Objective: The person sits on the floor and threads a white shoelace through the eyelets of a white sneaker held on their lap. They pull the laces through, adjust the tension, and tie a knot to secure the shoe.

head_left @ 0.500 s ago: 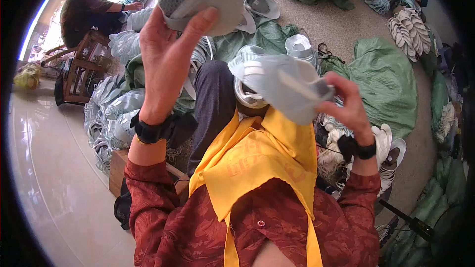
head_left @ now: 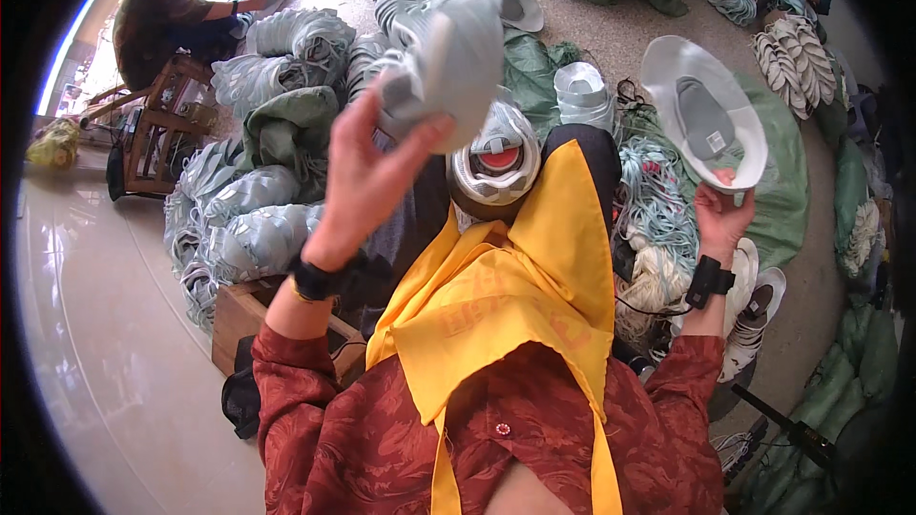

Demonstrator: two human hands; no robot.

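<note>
My left hand grips a pale grey-blue shoe upper by its heel end, thumb on the near side; this upper is blurred by motion. Off to the right, my right hand pinches the rim of another pale shoe upper at one end. That one stands up from the fingers with its hollow side and grey lining facing me. Between my knees, below and between both hands, sits a mesh shoe upper with a red patch in its opening. What holds it up is mostly hidden.
Bundled shoe uppers pile up at my left beside a wooden box. Blue-grey laces and a green sack lie at right. A person sits at far left by a wooden stool.
My left hand has come down and rightward with its upper. My right hand has swung right, turning its upper so the hollow inside shows. The mesh upper between my knees is now less covered.
</note>
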